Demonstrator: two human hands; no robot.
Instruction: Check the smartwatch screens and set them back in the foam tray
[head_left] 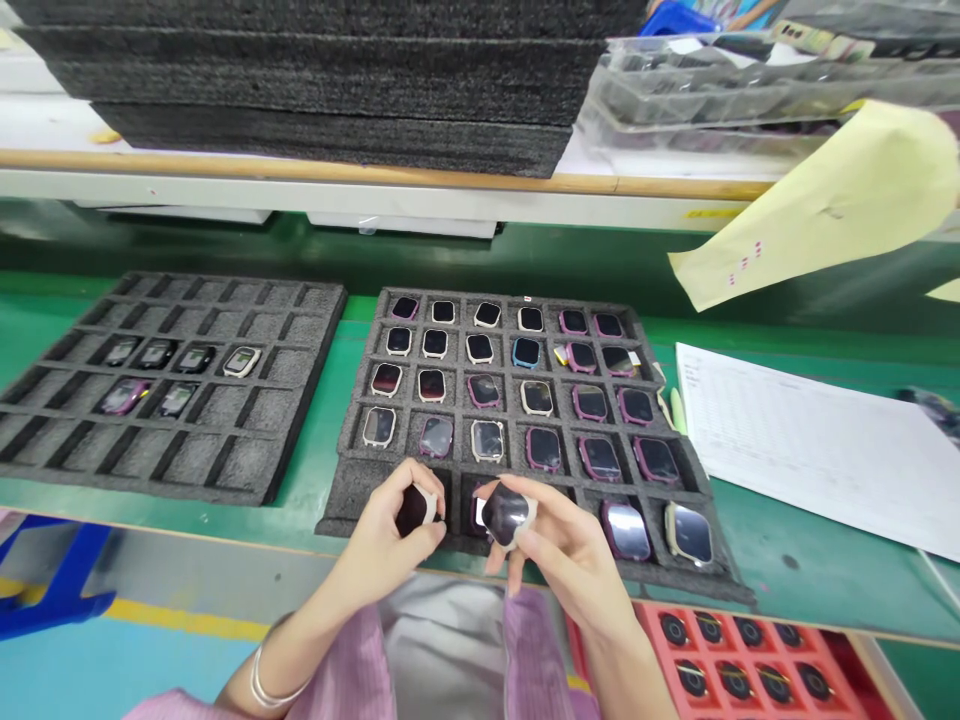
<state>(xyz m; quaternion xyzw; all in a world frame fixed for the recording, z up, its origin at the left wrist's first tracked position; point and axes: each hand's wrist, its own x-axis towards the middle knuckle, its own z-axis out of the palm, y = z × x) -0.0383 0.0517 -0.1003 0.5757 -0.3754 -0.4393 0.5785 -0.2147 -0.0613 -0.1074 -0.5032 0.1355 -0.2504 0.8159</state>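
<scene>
A: Reporting on the left hand point(386, 535)?
B: It is pinching a cream-rimmed watch case point(417, 507) above the near edge of the middle foam tray point(343, 508).
A: And the right hand point(574, 560)?
B: It is gripping a second watch case point(506, 515) by its rim. Both are looking light, rigid and glossy, so the edges are seeming the safest hold.

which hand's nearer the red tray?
Right. The right hand, holding a watch, is just up-left of the red tray. The left hand, holding a second watch, is farther left, beyond the right hand.
</scene>
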